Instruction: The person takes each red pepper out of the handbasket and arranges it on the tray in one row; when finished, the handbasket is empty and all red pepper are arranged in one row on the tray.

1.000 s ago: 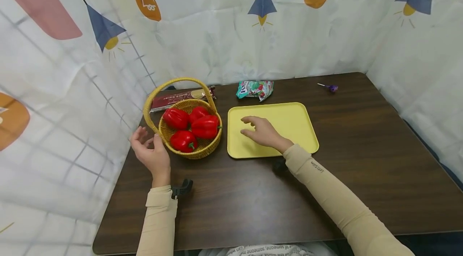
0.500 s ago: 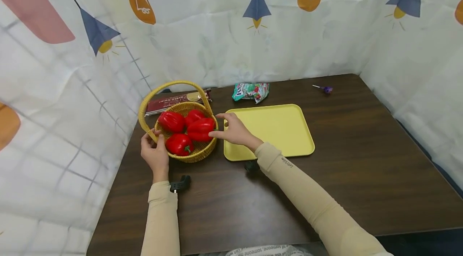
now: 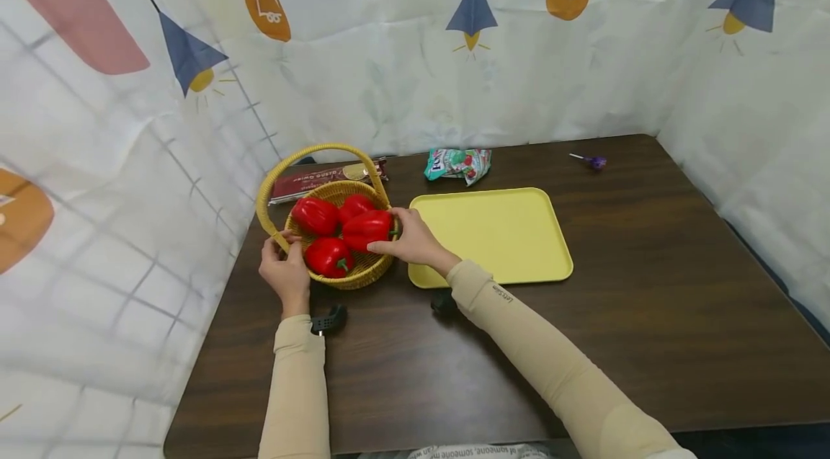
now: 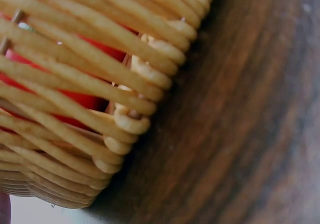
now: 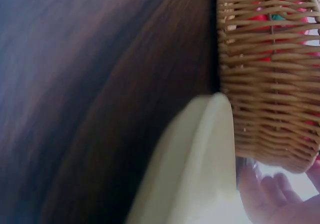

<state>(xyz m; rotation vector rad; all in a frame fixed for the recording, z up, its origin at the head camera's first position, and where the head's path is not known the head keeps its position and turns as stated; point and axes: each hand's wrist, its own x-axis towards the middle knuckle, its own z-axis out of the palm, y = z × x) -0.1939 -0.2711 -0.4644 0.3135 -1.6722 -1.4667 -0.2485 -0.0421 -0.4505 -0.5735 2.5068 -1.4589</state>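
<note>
A yellow wicker basket (image 3: 363, 277) with a tall arched handle (image 3: 267, 192) stands at the left of the table in the head view, holding several red bell peppers (image 3: 315, 216). At its left rim, by the foot of the handle, my left hand (image 3: 288, 280) grips the edge. My right hand (image 3: 418, 241) holds the opposite rim, its thumb reaching over towards the nearest bell pepper (image 3: 367, 230). In the left wrist view the woven wall (image 4: 90, 59) fills the upper left. The right wrist view shows the basket's side (image 5: 272, 84) and fingers (image 5: 272, 194) beside it.
A yellow tray (image 3: 499, 228) lies just right of the basket, under my right wrist. Behind stand a dark red packet (image 3: 305, 184) and a green snack bag (image 3: 457, 165). A purple lollipop (image 3: 595, 162) lies at the back right. Curtains (image 3: 415, 84) border the table (image 3: 648, 315).
My right hand has moved left from over the tray to the basket's right rim. My left hand has come in from beside the basket onto its left rim. The basket stays put.
</note>
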